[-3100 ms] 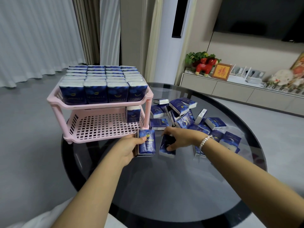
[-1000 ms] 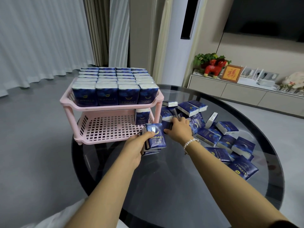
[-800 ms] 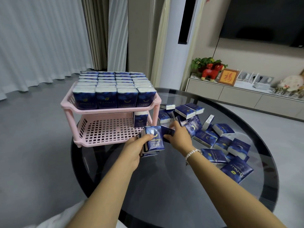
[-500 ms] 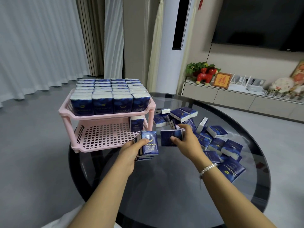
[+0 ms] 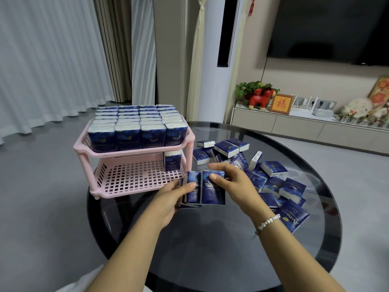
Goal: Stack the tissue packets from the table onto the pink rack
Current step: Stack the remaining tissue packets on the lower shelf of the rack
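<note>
At frame centre, the left hand [image 5: 171, 197] grips a small bundle of tissue packets [image 5: 192, 189] upright, while the right hand [image 5: 231, 182] pinches another packet [image 5: 212, 191] against it. Loose packets [image 5: 271, 182] lie centre-right on the glass table [image 5: 210, 249]. The pink rack [image 5: 134, 163], left of centre, has its top tier full.

I am in a home living room: a wall-mounted television [image 5: 328, 28] hangs above a low media cabinet [image 5: 305, 127] bearing a potted plant [image 5: 255, 89], a red figurine [image 5: 260, 100] and a framed picture [image 5: 281, 103]. Floor-length curtains [image 5: 52, 60] line the left wall, and my round glass worktop [image 5: 210, 239] stands on grey flooring [image 5: 37, 207].
</note>
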`<state>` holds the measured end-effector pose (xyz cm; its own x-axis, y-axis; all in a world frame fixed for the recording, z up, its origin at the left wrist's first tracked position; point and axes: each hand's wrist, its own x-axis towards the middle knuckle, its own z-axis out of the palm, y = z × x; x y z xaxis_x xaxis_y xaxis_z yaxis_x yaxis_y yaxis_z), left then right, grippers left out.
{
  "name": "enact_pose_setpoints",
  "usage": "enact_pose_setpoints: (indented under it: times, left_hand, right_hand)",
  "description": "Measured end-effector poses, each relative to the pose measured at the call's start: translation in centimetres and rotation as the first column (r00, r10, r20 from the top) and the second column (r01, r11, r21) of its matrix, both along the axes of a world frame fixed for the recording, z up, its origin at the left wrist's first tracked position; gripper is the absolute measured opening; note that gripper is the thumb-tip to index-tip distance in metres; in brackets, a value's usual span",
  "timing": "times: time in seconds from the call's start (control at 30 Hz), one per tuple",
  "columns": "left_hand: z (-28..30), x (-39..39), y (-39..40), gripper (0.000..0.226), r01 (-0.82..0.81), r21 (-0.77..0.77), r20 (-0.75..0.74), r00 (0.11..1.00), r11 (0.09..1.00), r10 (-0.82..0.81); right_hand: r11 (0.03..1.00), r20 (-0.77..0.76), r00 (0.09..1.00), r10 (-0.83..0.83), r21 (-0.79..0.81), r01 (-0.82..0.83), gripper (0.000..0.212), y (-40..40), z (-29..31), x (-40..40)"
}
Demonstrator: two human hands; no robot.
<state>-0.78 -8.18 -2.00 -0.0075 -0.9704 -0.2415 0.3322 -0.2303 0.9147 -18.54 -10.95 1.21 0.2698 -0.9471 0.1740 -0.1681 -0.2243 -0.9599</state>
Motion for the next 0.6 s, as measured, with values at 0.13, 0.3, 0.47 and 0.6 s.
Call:
enact_pose_setpoints:
  times: [0.13,0.3,0.47,0.6]
  left_hand:
    - [-0.1,-0.1,0.2,0.051,0.025,0.007,-0.001,1.0,1.0,-0.025]
    - [0.4,0.2,0.7,0.048,0.1,-0.023,-0.035,0.994,0.995,-0.101]
    - [0.0,1.0,1.0,0.044,0.099,-0.053,0.057,0.994,0.994,-0.096]
    - [-0.5,2.3,1.2,0.065,0.1,-0.083,0.129,0.988,0.992,-0.088]
  right_hand:
    - [0.991,0.011,0.995,-0.097,-0.096,0.098,0.018,0.3,-1.5,1.2]
    - [0.973,-0.047,0.99,-0.134,-0.194,0.123,0.021,0.2,-2.2,2.4]
    - [0.996,0.016,0.996,0.082,-0.03,-0.082,0.035,0.1,-1.9,2.6]
    - [0.835,0.205,0.891,0.404,0.315,-0.451,0.078,-1.3,-2.3,1.2]
